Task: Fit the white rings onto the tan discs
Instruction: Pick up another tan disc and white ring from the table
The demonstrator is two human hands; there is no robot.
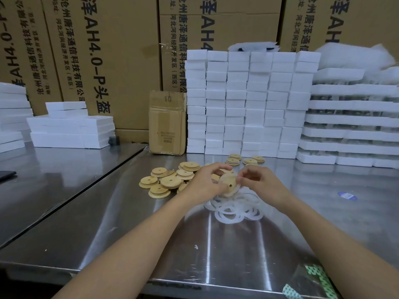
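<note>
Stainless steel forms the table (90, 223), a brushed, reflective sheet with a dark seam running diagonally from the far middle toward the left edge. Above its centre, both hands meet on one tan disc (229, 186), held tilted with its small central hole showing. The left hand (204, 183) grips the disc's left rim; the fingertips of the right hand (258, 182) pinch at its right rim, where a pale ring edge appears to lie, though how far it is seated cannot be told. Directly beneath the hands, a loose heap of white rings (234, 209) lies overlapping on the steel. Left of the hands, a pile of tan discs (166, 182) is spread toward the table's middle; a few more discs (245, 160) sit nearer the far edge.

Along the far edge stand columns of small white boxes (248, 104), with stacked white foam trays (349, 124) toward the far right corner and lower white stacks (71, 128) toward the far left. A small brown carton (167, 124), marked "10", stands between them. Tall cardboard cartons (108, 50) fill the background, printed "AH4.0-P" with Chinese characters. A blue oval sticker (347, 195) lies near the right edge, and green-and-white tape (321, 279) at the near edge.
</note>
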